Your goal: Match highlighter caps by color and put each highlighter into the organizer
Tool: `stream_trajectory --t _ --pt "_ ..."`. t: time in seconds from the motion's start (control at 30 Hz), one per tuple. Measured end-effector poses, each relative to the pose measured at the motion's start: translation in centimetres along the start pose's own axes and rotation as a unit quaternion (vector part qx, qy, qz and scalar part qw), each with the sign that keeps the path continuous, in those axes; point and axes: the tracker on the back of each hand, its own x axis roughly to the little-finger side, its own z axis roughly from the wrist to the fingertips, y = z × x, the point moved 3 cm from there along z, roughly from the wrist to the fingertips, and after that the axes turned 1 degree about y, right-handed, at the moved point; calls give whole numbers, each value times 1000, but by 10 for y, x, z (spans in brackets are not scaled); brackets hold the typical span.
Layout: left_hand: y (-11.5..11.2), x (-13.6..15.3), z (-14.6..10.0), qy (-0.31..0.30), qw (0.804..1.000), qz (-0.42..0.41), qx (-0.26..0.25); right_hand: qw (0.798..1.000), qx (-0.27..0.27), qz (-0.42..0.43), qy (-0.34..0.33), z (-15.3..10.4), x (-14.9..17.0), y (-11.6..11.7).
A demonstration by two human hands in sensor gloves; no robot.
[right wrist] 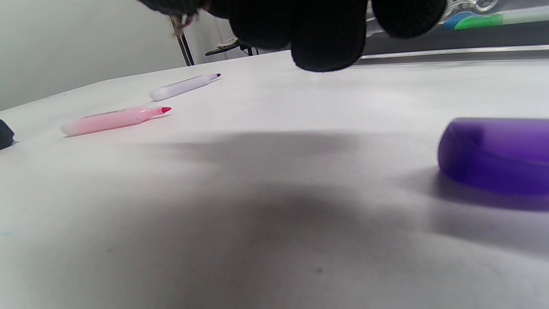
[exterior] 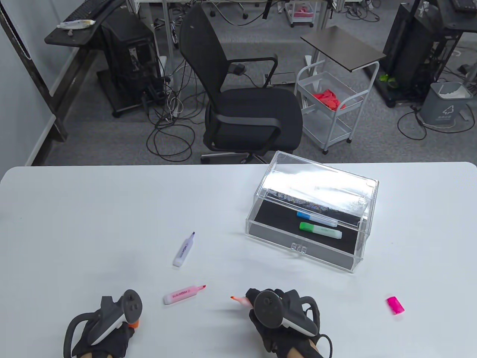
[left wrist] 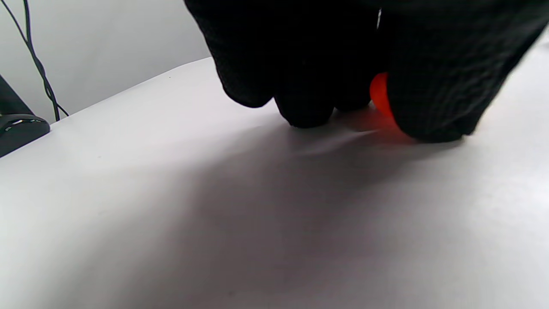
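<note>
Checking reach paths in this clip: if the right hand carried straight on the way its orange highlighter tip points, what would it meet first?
Probably the left hand, which holds the orange cap. The right hand aims its orange highlighter left; only bare table shows between. Heights are unclear.

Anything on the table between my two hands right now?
Yes: in the table view the uncapped pink highlighter lies on the table between the left hand and the right hand, its tip pointing towards the right hand.

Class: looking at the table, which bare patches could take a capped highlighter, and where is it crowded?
Bare: the far-left table beyond the purple highlighter, and the strip between the organizer and the pink cap. Crowded: the near edge, around the pink highlighter, left hand and right hand.
</note>
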Motion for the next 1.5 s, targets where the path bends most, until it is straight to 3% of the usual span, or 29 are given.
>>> stream_trajectory --t 0.3,0.67,1.1,1.5 --pt "15 -18 -9 -36 999 -12 -20 1000 8 -12 -4 1 -1 0" --pt "40 -75 -28 -121 989 -68 -59 999 8 -31 -16 1 -8 3" --pt "45 -135 -33 -191 975 -92 -64 995 31 -83 -47 4 -22 7" --pt "39 -150 -38 -239 960 -134 -58 993 34 -101 -58 6 -28 11"
